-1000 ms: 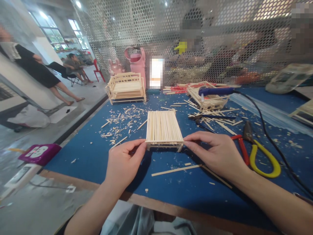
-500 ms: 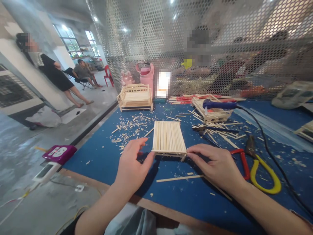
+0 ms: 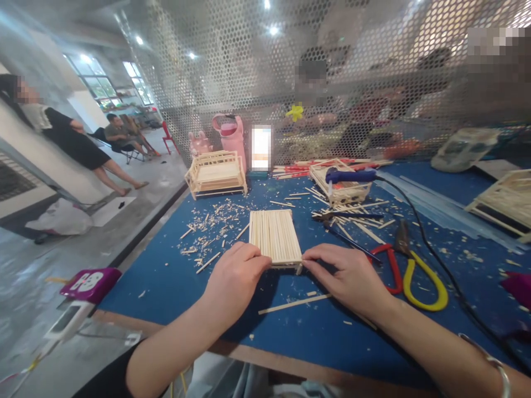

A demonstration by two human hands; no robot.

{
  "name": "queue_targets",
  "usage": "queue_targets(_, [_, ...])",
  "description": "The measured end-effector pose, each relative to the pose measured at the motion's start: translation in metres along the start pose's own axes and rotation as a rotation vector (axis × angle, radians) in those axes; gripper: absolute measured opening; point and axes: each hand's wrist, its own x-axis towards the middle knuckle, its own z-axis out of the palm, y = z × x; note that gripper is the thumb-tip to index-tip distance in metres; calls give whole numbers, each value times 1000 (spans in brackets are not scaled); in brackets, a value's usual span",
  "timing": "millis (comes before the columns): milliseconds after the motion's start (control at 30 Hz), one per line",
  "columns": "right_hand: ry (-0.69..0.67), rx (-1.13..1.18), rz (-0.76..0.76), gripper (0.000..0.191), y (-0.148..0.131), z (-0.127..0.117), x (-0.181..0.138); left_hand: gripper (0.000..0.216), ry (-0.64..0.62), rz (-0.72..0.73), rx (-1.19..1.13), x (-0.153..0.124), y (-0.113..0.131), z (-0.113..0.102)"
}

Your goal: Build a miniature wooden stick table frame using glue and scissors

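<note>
A small slatted panel of wooden sticks (image 3: 274, 235) stands low on the blue tabletop (image 3: 166, 298), with a crosswise stick along its near edge. My left hand (image 3: 236, 273) is closed on the near left corner, thumb and fingers pinched together. At the near right corner, my right hand (image 3: 346, 273) pinches the end of that edge between thumb and forefinger. A loose wooden stick (image 3: 292, 305) lies in front of the panel, between my forearms. The panel's near left corner is hidden by my left fingers.
Yellow-and-red-handled pliers (image 3: 427, 301) lie right of my right hand. Behind them a blue glue gun (image 3: 352, 176) rests on a stick frame (image 3: 342, 190), its black cord running right. A miniature stick bench (image 3: 218, 174) stands at the back left. Wood scraps (image 3: 215, 226) are scattered about.
My left hand has closed from a spread grip onto the panel's near left corner. My right hand keeps its pinch. The camera view has turned slightly to the right.
</note>
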Motion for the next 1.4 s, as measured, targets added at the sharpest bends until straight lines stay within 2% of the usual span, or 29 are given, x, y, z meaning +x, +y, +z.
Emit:
queue_targets(100, [10,47,83,9,0,3,-2,22,3,10,6,0,0,0])
queue_targets(200, [-30,101,223,36,-2,9,-2,23,9,-2,10,-2,-2,1])
queue_targets(233, [-63,118,256,40,-3,11,-2,23,10,-8,8,-3,-2,2])
queue_targets(333, [-117,149,304,33,-4,16,2,21,1,-14,3,-3,-3,5])
queue_targets(533, [-55,107,303,19,0,20,2,16,-74,-28,48,11,-3,9])
queue_targets(600, [-38,71,279,25,0,19,-1,14,-118,-37,71,15,-4,9])
queue_targets(700, [65,-63,219,36,2,4,3,12,-152,-33,92,16,-7,9])
queue_targets(767, [135,-201,185,31,7,-16,16,11,-143,-20,101,14,-9,11])
queue_targets(833, [138,-371,186,21,17,-40,39,10,-118,-8,104,12,-11,15])
queue_targets(933, [-24,-706,278,30,39,-69,83,11,-87,2,95,11,-14,18])
queue_targets(967, [-55,-748,311,34,48,-75,96,11,-81,6,91,11,-14,19])
queue_targets(1100, [-159,-798,506,20,83,-75,129,11,-103,29,85,12,-13,15])
queue_targets(1200, [-205,-809,609,30,100,-69,135,12,-136,42,86,14,-12,11])
queue_targets(1300, [-192,-817,645,30,106,-68,138,14,-140,43,74,16,-12,10])
queue_targets(1400, [-110,-808,618,25,100,-73,141,15,-120,48,70,16,-12,12])
